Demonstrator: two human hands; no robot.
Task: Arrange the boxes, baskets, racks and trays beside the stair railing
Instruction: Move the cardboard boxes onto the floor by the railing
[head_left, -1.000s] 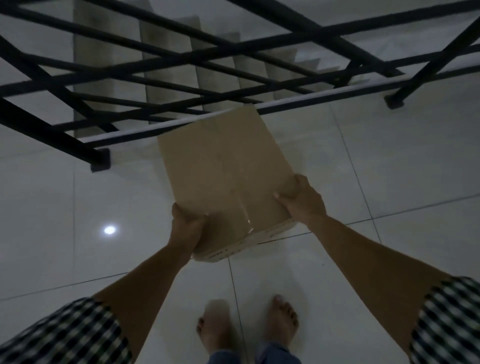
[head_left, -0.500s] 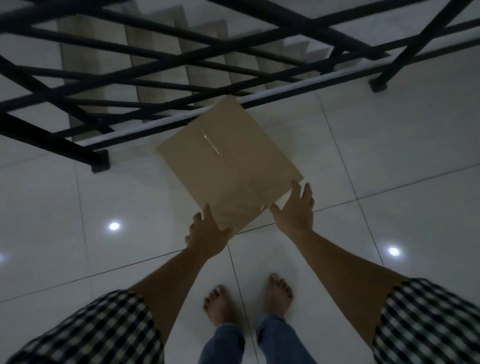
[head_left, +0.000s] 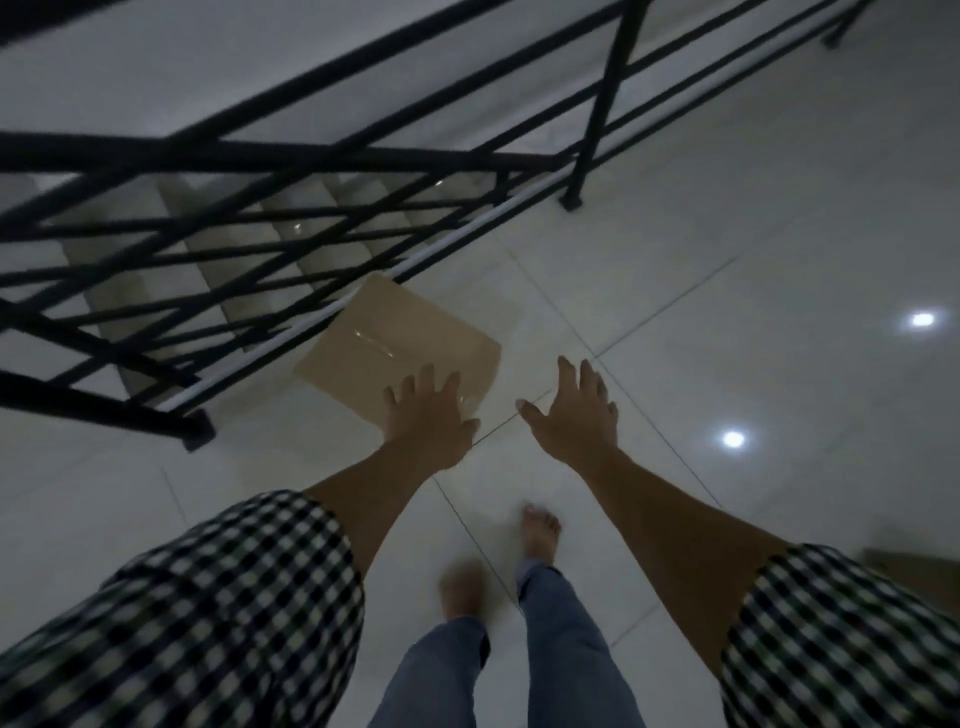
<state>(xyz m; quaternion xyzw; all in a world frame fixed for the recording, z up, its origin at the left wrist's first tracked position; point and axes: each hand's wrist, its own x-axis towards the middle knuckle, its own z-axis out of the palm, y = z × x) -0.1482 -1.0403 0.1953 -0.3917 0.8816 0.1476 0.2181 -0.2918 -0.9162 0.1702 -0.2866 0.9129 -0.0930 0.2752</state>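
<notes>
Nearest: bare feet (head_left: 540, 535) on glossy floor tiles (head_left: 727, 234), blurred. Further out: left hand (head_left: 431, 415) with fingers straight and spread, overlapping the near corner of the cardboard box (head_left: 405, 338), contact not determinable; right hand (head_left: 571, 415) likewise spread, holding nothing, over bare tile just right of the box. Box: lies flat on the floor, taped seam up, far edge just beside the base rail of the black stair railing (head_left: 363, 156), with stair steps (head_left: 234, 234) beyond.

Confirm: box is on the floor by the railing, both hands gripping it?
Not quite. In the head view the box is on the floor by the railing, but the left hand and right hand are open, not gripping it.
</notes>
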